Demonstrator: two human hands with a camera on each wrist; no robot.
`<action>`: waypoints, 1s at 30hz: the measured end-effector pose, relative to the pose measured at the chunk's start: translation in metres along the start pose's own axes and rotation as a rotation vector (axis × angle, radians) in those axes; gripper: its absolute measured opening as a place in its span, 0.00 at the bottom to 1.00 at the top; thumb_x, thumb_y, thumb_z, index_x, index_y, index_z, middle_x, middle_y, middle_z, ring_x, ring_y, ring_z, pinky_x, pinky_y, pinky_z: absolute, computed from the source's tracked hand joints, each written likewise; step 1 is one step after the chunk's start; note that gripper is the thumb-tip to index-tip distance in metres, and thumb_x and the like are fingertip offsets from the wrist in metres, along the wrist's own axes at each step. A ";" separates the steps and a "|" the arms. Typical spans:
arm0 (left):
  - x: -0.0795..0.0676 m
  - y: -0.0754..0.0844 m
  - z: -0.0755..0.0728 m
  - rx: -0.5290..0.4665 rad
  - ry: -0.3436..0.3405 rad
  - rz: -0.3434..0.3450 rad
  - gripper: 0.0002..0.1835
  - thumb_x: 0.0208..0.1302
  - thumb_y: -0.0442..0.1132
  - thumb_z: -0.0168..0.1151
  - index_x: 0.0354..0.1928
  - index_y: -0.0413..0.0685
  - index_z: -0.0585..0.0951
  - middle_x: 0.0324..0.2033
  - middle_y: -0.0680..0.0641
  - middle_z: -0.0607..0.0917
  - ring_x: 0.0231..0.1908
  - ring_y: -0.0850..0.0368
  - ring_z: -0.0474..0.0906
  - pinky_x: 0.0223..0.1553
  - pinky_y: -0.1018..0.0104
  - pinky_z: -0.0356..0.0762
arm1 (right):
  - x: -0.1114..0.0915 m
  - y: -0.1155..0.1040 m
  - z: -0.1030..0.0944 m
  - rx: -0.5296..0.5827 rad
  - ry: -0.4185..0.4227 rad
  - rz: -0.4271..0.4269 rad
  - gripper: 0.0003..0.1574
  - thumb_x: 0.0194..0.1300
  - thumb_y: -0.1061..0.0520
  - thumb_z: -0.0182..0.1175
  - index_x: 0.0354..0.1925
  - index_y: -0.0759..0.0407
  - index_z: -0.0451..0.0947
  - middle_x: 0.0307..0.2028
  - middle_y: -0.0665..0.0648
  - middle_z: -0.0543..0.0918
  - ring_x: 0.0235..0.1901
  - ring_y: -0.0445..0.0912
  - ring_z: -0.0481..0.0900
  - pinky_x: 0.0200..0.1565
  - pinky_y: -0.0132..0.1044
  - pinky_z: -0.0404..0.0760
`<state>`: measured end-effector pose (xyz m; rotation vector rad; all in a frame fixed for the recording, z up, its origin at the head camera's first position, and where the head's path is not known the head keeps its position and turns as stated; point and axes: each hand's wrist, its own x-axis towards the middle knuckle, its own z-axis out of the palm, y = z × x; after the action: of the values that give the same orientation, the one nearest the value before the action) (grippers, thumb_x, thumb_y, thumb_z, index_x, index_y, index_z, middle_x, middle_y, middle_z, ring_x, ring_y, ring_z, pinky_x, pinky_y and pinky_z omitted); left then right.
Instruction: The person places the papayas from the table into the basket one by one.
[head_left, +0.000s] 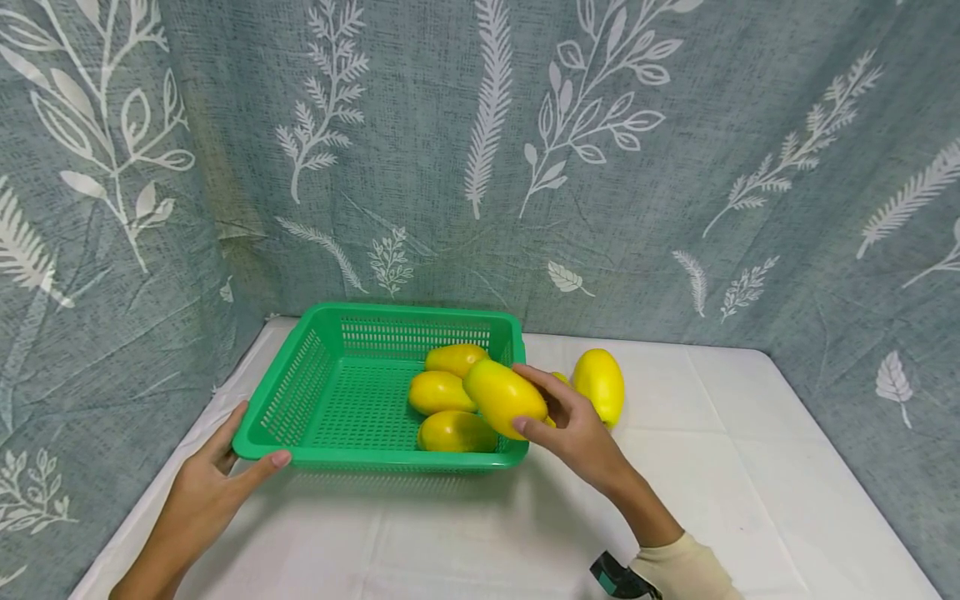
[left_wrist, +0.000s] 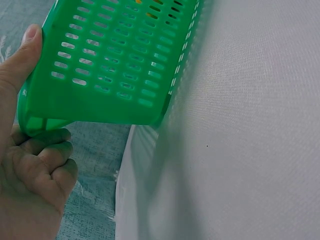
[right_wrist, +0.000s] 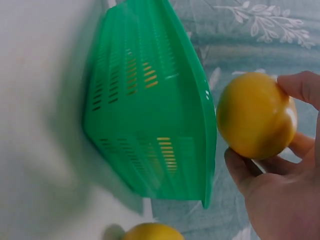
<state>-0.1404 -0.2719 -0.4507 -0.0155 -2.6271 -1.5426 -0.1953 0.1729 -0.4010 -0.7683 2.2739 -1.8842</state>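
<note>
A green plastic basket (head_left: 330,458) with slotted walls stands on the white-covered table. At its near left corner my left hand (head_left: 198,496) grips the rim, thumb on top and fingers curled beneath, as the left wrist view also shows. Three yellow mangoes (head_left: 456,431) lie in the right half of the basket. My right hand (head_left: 573,429) holds another mango (right_wrist: 257,115) between thumb and fingers, raised at the basket's right rim. Behind that hand one more mango (head_left: 598,385) rests on the table, with a bit of yellow beside it mostly hidden by the fingers.
A white cloth (head_left: 712,467) covers the table. Grey-blue curtains (head_left: 420,167) with white leaf prints enclose it at the back and both sides. A black strap device (head_left: 618,577) sits at the right sleeve (head_left: 686,571).
</note>
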 end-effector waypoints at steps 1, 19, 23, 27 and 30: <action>0.000 0.000 0.000 -0.002 0.000 0.000 0.52 0.77 0.43 0.67 0.87 0.55 0.41 0.84 0.38 0.46 0.79 0.27 0.47 0.48 0.94 0.64 | 0.000 -0.001 0.001 -0.003 -0.006 -0.004 0.41 0.75 0.56 0.66 0.80 0.54 0.65 0.74 0.57 0.70 0.70 0.55 0.74 0.67 0.34 0.76; 0.000 0.004 -0.001 0.012 -0.004 -0.039 0.53 0.77 0.46 0.67 0.87 0.56 0.40 0.84 0.39 0.45 0.80 0.29 0.45 0.48 0.94 0.63 | -0.003 0.000 -0.009 -0.018 0.016 -0.049 0.38 0.76 0.57 0.65 0.79 0.54 0.66 0.78 0.62 0.67 0.76 0.57 0.68 0.72 0.46 0.72; 0.000 0.004 -0.001 0.011 -0.001 -0.031 0.52 0.77 0.45 0.67 0.87 0.55 0.41 0.84 0.39 0.45 0.80 0.29 0.45 0.48 0.94 0.62 | -0.003 0.002 -0.011 -0.023 0.036 -0.039 0.38 0.75 0.58 0.66 0.78 0.55 0.68 0.78 0.61 0.68 0.75 0.57 0.69 0.70 0.38 0.74; 0.000 0.003 -0.001 0.012 0.000 -0.027 0.52 0.77 0.45 0.67 0.87 0.55 0.41 0.84 0.39 0.46 0.80 0.30 0.46 0.49 0.94 0.62 | -0.002 0.004 -0.013 -0.032 0.050 -0.040 0.38 0.74 0.59 0.67 0.78 0.56 0.68 0.77 0.63 0.69 0.75 0.60 0.70 0.70 0.39 0.75; 0.000 0.003 -0.001 0.008 0.001 -0.022 0.52 0.76 0.45 0.67 0.87 0.55 0.41 0.84 0.39 0.46 0.81 0.30 0.45 0.49 0.94 0.62 | -0.002 0.004 -0.015 -0.036 0.061 -0.045 0.38 0.74 0.59 0.67 0.77 0.58 0.68 0.77 0.65 0.69 0.74 0.63 0.70 0.70 0.45 0.75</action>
<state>-0.1403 -0.2709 -0.4474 0.0146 -2.6420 -1.5384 -0.2003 0.1876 -0.4017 -0.7827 2.3520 -1.9172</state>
